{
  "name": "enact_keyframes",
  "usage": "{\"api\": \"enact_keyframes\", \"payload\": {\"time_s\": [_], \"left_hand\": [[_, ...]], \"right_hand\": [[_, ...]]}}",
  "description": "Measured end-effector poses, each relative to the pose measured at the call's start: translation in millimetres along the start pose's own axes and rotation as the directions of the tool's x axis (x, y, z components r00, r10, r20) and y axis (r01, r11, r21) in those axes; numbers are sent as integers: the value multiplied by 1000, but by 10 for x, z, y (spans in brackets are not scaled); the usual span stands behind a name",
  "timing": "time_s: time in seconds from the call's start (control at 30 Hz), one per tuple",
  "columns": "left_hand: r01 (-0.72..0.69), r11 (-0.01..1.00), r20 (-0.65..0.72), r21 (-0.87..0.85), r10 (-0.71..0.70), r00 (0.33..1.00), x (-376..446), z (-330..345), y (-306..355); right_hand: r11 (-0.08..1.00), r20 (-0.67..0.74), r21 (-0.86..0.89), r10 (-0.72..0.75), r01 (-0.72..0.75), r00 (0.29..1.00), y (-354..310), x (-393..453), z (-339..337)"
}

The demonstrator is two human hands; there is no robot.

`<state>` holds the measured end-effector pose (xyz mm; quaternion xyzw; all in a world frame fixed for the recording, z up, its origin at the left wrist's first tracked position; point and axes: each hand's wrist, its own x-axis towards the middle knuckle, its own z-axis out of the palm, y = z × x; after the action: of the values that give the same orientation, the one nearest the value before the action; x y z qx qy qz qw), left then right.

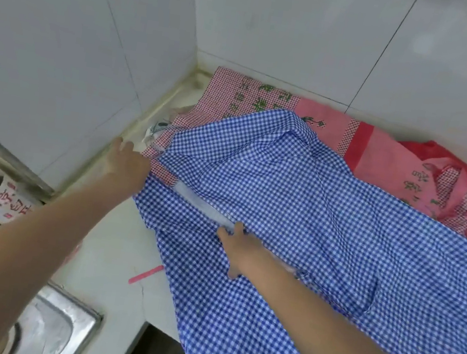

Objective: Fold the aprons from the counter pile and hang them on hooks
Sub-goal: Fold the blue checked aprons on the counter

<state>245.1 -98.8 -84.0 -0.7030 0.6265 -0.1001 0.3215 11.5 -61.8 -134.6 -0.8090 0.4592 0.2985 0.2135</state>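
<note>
Both arms bare, reaching far from near edge. Left hand [127, 164] far left, fingers out fairly straight, blurred, so grip probably none. Right hand [240, 250] centre, palm down, fingers flat and pressing, thumb splayed toward the near side. Hands well apart.

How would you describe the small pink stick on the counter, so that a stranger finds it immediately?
Start at the steel sink at the lower left, then move up onto the white counter. The pink stick lies there alone, just left of the blue checked apron. It is the only thin, rigid pink thing, not cloth.
</note>
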Motion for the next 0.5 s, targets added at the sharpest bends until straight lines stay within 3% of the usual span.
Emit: {"api": "enact_keyframes", "payload": {"time_s": [0.07, 0.1, 0.17, 0.23, 0.3, 0.37, 0.43, 0.5], "left_hand": [[-78, 997, -150, -10, 75, 986, -36, -26, 158], [-199, 978, -220, -63, 181, 959, -69, 12, 278], [-518, 829, -263, -213, 462, 847, -128, 116, 556], [-620, 670, -193, -409, 600, 776, -167, 236, 705], [-512, 651, -162, -561, 520, 839, -138, 288, 719], [-344, 771, -124, -535, 331, 935, -100, 329, 651], [-156, 878, -50, -453, 150, 987, -38, 393, 527], [-6, 831, 48, -557, 40, 998, 54, 477, 391]], "right_hand": [[999, 25, 27, -19, 19, 999, 17, -24, -37], [998, 39, 45, -39, 37, 998, 39, -41, -61], [991, 27, 107, -87, 84, 996, 130, -91, -98], [975, -27, 191, -114, 117, 993, 245, -144, -146], [964, -109, 241, -92, 116, 990, 391, -192, -232], [957, -158, 275, -55, 97, 986, 508, -191, -344], [951, -217, 289, -49, 112, 975, 541, -141, -482], [945, -333, 271, -88, 184, 939, 436, 1, -643]]}}
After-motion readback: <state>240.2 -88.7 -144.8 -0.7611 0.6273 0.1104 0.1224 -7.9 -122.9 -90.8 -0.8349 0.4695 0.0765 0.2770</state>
